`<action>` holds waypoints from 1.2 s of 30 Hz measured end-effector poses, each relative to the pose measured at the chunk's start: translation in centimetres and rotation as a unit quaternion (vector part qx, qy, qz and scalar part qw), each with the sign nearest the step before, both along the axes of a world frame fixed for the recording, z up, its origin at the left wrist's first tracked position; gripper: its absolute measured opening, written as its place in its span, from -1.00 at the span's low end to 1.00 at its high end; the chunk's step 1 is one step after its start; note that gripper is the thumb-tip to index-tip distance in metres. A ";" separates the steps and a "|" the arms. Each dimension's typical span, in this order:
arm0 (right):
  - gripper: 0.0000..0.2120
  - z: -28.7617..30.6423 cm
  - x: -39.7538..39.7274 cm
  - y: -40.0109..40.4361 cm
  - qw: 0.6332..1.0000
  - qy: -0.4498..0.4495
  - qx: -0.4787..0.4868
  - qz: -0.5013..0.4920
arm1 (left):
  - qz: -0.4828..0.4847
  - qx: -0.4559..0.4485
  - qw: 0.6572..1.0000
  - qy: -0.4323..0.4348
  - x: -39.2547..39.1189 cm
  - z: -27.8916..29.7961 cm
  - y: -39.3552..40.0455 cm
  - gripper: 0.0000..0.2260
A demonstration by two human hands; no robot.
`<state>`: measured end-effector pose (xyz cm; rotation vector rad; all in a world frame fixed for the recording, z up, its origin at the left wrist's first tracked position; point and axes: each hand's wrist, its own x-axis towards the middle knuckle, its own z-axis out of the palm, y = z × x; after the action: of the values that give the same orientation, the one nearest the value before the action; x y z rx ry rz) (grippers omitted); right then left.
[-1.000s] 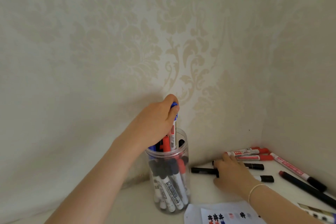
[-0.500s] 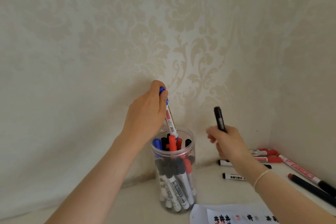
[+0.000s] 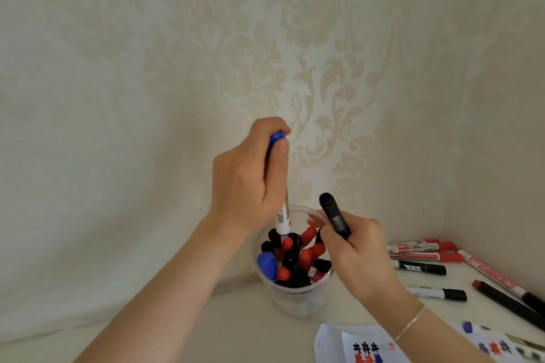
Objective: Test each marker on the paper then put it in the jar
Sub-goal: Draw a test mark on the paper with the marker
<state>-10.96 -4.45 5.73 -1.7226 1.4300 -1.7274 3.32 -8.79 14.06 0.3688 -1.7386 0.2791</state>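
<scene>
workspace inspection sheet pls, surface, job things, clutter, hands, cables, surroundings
surface: pale tabletop set in a wall corner.
job's things: clear jar holding red, black and blue capped markers; blue marker upright, lower end at the jar mouth; black marker held beside the jar; loose markers lying at right; test paper with black, red and blue marks at the front edge.
clutter: nothing seen.
hands: left hand grips the blue marker; right hand grips the black marker, thin bracelet on its wrist.
cables: nothing seen.
surroundings: cream damask wallpaper on both walls.
</scene>
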 end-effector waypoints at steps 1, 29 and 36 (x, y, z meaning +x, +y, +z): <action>-0.80 -0.1 -0.1 0.3 1.000 0.011 -0.020 0.002 | -0.017 0.000 1.000 -0.013 -0.2 -0.4 0.2 -0.87; -0.91 0.1 -2.0 -0.5 0.999 -0.048 0.008 0.015 | 0.061 0.086 0.932 -0.346 -0.9 -2.1 0.3 -0.91; -0.87 -0.3 -2.1 -1.7 0.995 -0.067 0.063 -0.023 | 0.165 0.208 0.868 -0.419 -2.2 -1.4 -0.1 -0.82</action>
<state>-13.07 -6.12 5.41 -1.4907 1.4944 -1.7011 1.12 -8.88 12.67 0.9753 -2.6033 0.3347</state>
